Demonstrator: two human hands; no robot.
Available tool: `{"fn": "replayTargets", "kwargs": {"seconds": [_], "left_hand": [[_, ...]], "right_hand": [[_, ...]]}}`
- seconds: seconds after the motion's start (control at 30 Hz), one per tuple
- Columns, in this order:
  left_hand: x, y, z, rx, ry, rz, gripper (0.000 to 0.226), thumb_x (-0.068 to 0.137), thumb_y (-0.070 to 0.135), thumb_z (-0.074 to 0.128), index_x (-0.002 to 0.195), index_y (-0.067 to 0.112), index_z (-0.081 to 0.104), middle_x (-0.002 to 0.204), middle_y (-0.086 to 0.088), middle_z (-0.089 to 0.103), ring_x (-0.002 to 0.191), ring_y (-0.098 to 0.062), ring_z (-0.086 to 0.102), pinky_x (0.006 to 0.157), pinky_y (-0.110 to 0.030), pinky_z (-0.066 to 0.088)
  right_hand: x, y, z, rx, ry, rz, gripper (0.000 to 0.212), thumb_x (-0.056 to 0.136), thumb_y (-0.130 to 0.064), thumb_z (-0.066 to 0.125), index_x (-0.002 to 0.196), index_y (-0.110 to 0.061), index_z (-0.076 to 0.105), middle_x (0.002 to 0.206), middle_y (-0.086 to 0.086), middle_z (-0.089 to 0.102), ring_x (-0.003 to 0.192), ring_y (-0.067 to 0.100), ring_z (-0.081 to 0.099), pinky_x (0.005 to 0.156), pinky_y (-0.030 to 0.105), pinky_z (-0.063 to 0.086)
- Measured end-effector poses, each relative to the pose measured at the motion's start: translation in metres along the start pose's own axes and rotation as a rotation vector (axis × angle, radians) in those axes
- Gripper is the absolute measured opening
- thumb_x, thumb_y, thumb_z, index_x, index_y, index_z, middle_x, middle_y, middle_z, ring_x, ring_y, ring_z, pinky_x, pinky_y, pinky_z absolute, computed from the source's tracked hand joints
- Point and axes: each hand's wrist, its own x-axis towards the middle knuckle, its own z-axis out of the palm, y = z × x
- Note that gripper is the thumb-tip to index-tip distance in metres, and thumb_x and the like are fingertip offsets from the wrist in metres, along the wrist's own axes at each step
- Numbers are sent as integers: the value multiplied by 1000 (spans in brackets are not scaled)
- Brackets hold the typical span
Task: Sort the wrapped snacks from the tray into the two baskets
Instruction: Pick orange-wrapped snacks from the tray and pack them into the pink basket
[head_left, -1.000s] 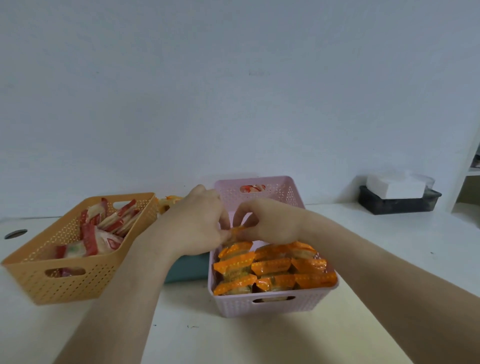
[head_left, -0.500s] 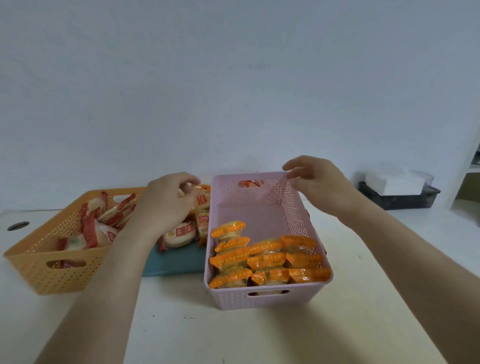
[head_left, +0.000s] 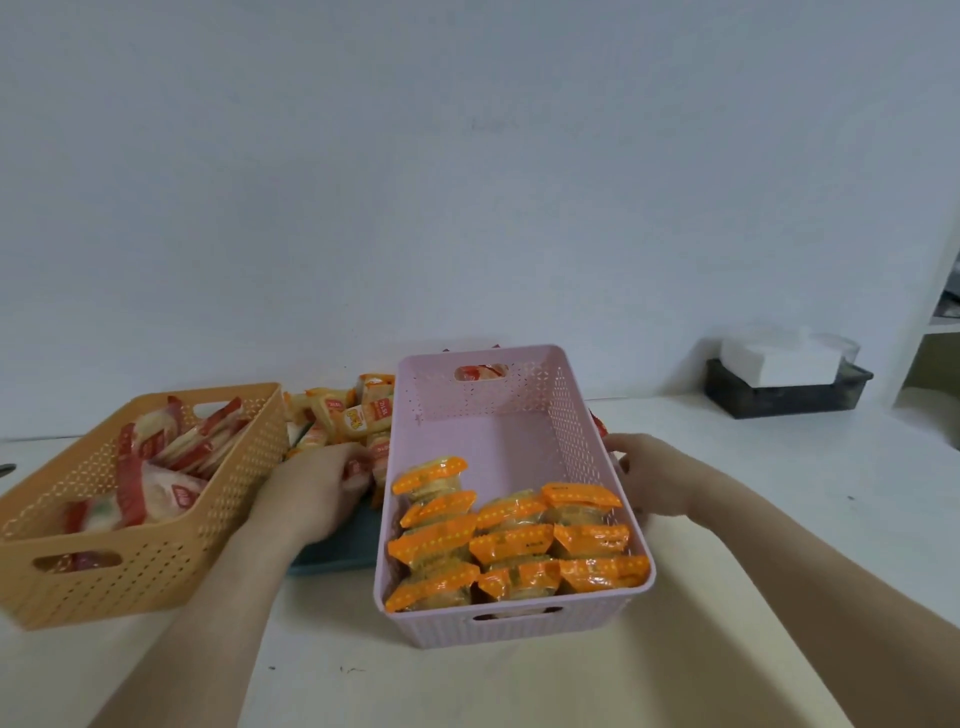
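Observation:
A pink basket stands in the middle, its near half filled with rows of orange-wrapped snacks. To its left an orange basket holds red-wrapped snacks. Between and behind them lies a teal tray with a pile of mixed snacks. My left hand rests on the tray, fingers closed around a red-labelled snack. My right hand is against the outside of the pink basket's right wall, fingertips hidden behind it.
A black container holding white tissue sits at the back right by the wall. A white shelf unit rises at the far right edge. A red wrapper shows through the pink basket's far handle hole.
Both hands left the orange snack they set in the pink basket. My left hand dropped onto the tray pile; my right hand went over the rim and down the basket's right side.

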Motion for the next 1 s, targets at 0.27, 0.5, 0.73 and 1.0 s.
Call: {"fn": "replayTargets", "kwargs": {"seconds": [0.27,0.5,0.73,1.0], "left_hand": [[-18,9,-38,-128,413,-137,25,92,34,59,109,25,74,107,0,74,99,-23,66,80,-34,51],[-57,44,-115,-616,714,-21,15,87,31,66,98,35,74,85,28,63,83,13,62,71,1,39],[-86,-8,-173,-348,985,34,26,91,14,60,111,24,73,99,20,64,93,-2,59,83,-19,45],[-87,-69,-136,-197,317,-139,43,93,7,51,129,28,59,134,5,58,124,-16,52,105,-33,42]], "right_hand": [[-31,-16,-28,20,643,-79,50,81,-13,66,129,-18,52,125,14,51,96,30,55,74,34,47],[-80,-127,-54,333,674,-493,46,72,-5,66,113,-26,63,109,1,57,80,20,59,75,35,54],[-87,-268,36,330,501,-752,50,85,-4,57,131,-22,50,122,4,43,94,17,54,76,17,46],[-58,-277,83,-251,37,-627,77,91,-20,47,153,-30,2,161,15,1,147,36,-12,119,53,9]]}}
